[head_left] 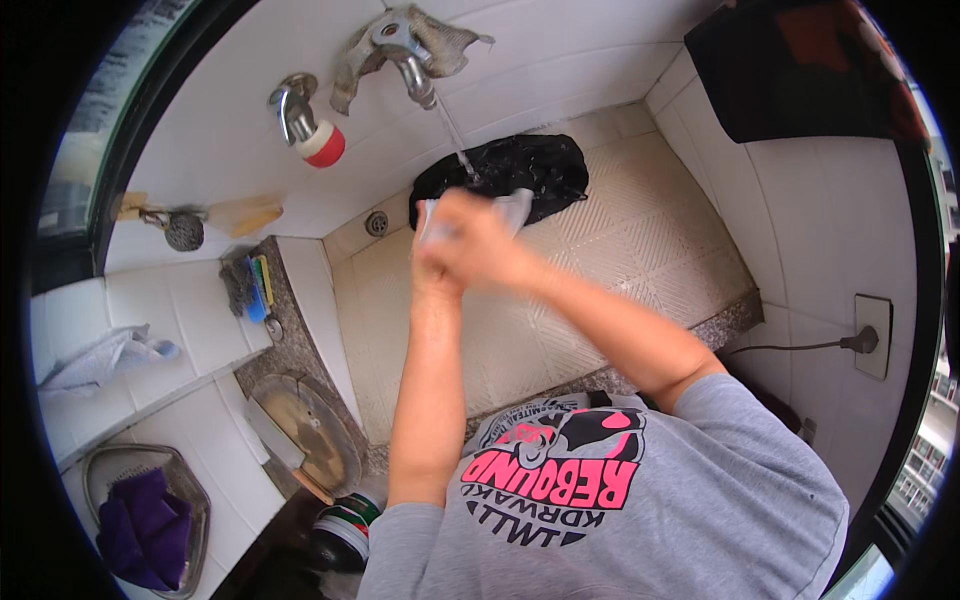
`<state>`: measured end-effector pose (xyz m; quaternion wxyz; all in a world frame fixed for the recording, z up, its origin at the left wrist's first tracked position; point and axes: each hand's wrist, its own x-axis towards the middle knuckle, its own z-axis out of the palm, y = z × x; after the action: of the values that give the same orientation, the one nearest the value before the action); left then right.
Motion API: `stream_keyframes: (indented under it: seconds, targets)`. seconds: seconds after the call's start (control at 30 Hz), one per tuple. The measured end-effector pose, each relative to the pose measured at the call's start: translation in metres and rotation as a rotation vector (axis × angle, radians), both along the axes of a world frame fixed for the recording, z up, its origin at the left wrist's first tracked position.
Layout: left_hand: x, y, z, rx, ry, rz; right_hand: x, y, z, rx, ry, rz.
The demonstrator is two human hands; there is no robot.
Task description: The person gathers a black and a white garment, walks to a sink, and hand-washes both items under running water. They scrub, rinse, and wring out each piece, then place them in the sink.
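Observation:
My left hand (436, 268) and my right hand (480, 238) are pressed together over the tiled basin, gripping a white cloth (517, 208) between them. Motion blurs the right hand, so its fingers are hard to make out. One end of the cloth sticks out to the right of my hands. Just beyond them, a wet black cloth (551, 169) lies bunched on the basin floor (622, 240). Water runs in a thin stream from the metal tap (414, 79) onto the black cloth. A frayed rag (450, 45) is draped around the tap's base.
A second tap (296, 112) with a red-and-white end sits left. Beside the basin are a drain (376, 223), brushes (255, 289), a round board (322, 427) and a cleaver (274, 435). Right, a plug (862, 341) sits in a wall socket; dark fabric (787, 75) hangs above.

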<state>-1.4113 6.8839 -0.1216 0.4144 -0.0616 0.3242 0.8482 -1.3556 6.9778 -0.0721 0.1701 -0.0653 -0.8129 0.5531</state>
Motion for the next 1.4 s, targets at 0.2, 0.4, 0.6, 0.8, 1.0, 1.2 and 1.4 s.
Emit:
stream_keyframes:
  seconds: [0.2,0.4,0.6,0.8,1.0,1.2,1.4]
  targets:
    - [0.023,0.02,0.005,-0.207,-0.367,0.048,-0.036,0.009,-0.004,0.331,-0.201,-0.286]
    - [0.008,0.0,-0.013,0.783,0.147,-0.27,-0.014,-0.043,-0.009,0.714,0.149,-0.598]
    - [0.031,0.005,0.001,-0.17,-0.193,-0.058,-0.021,-0.003,-0.016,0.31,-0.191,-0.297]
    - [0.037,0.004,0.016,-0.481,-0.27,0.097,-0.016,-0.018,-0.018,0.53,-0.206,-0.22]
    - [0.023,-0.022,-0.024,0.397,-0.08,-0.272,-0.001,-0.066,-0.028,0.34,-0.061,-0.447]
    - [0.046,-0.011,0.031,-0.22,-0.305,-0.069,-0.01,0.022,-0.055,-0.029,-0.448,-0.395]
    - [0.029,-0.049,0.039,-0.045,-0.186,-0.112,0.024,0.069,-0.044,-0.941,-0.431,-0.037]
